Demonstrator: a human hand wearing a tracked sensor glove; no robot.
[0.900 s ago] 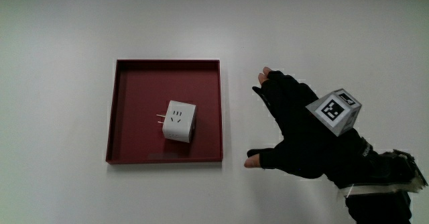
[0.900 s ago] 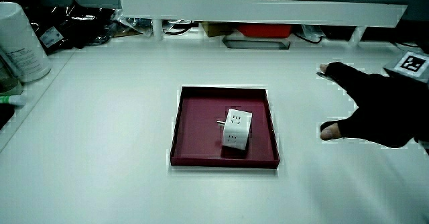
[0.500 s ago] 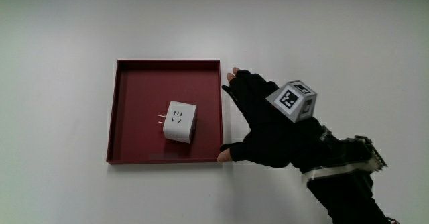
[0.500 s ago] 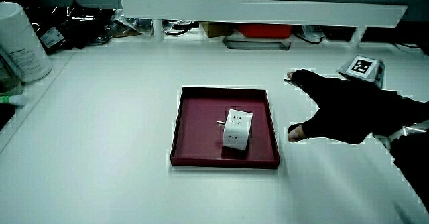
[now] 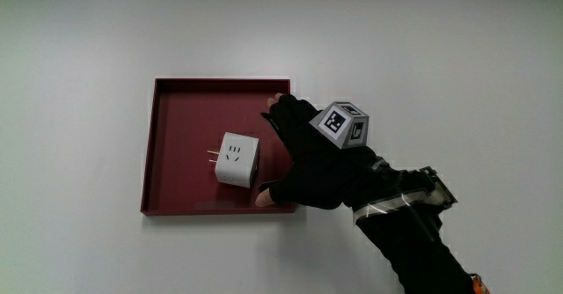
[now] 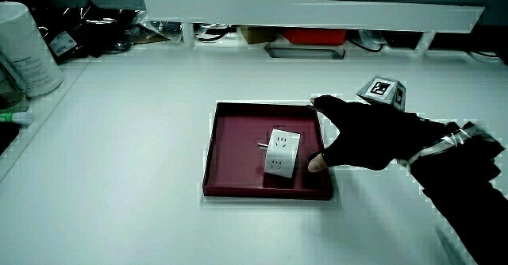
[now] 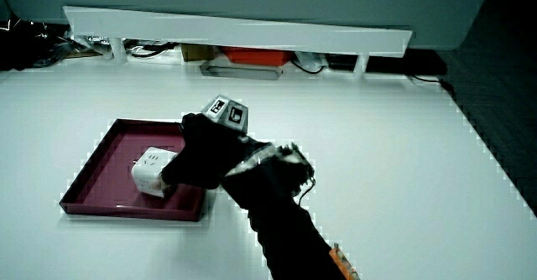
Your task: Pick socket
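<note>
1. Hidden or unclear: in a side view the hand (image 7: pixel 201 156) covers part of the socket (image 7: pixel 153 170), so contact between the two cannot be read there. The forearm (image 5: pixel 413 241) runs out of the main view at the edge nearest the person.
2. The socket (image 5: pixel 237 160) is a white cube lying inside the dark red tray (image 5: pixel 176 118), nearer to the tray wall closest to the person than to the tray's middle. Two metal prongs stick out of the socket face turned away from the hand.
3. The hand (image 5: pixel 312 166) is released: fingers spread, thumb held apart, nothing grasped.
4. The thumb tip (image 6: pixel 316 163) sits just beside the socket (image 6: pixel 279 153); whether it touches cannot be told. The fingertips (image 5: pixel 277 100) reach over the tray floor farther from the person than the socket.
5. Pose: palm down, low over the tray wall beside the socket, wrist and forearm lying across the white counter (image 5: pixel 440 74) toward the person.
6. The patterned cube (image 5: pixel 342 124) sits on the back of the hand, one marked face upward; it shows in both side views (image 6: pixel 382 90) (image 7: pixel 226 111).
7. The tray (image 6: pixel 238 186) rests flat on the counter.
</note>
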